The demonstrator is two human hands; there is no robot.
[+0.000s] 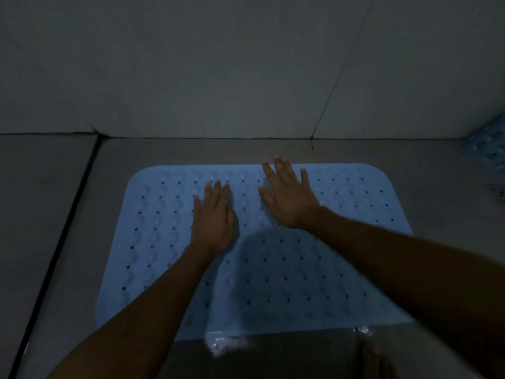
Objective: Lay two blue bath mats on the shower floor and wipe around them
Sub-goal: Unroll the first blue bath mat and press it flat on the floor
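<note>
A light blue bath mat (pixel 314 269) with rows of small holes lies flat on the grey shower floor (pixel 169 150), close to the back wall. My left hand (pixel 214 214) rests palm down on the mat's left-centre, fingers together and pointing away. My right hand (pixel 287 195) lies flat near the mat's far edge, fingers spread, its fingertips reaching past that edge. Neither hand holds anything. A second blue mat (pixel 489 143) shows only partly at the right edge, against the wall.
Grey tiled walls (pixel 218 64) rise just behind the mat. A dark groove (pixel 68 214) runs along the floor on the left. Wet glints (pixel 221 343) sit at the mat's near edge. A bare foot (pixel 374 362) shows at the bottom right.
</note>
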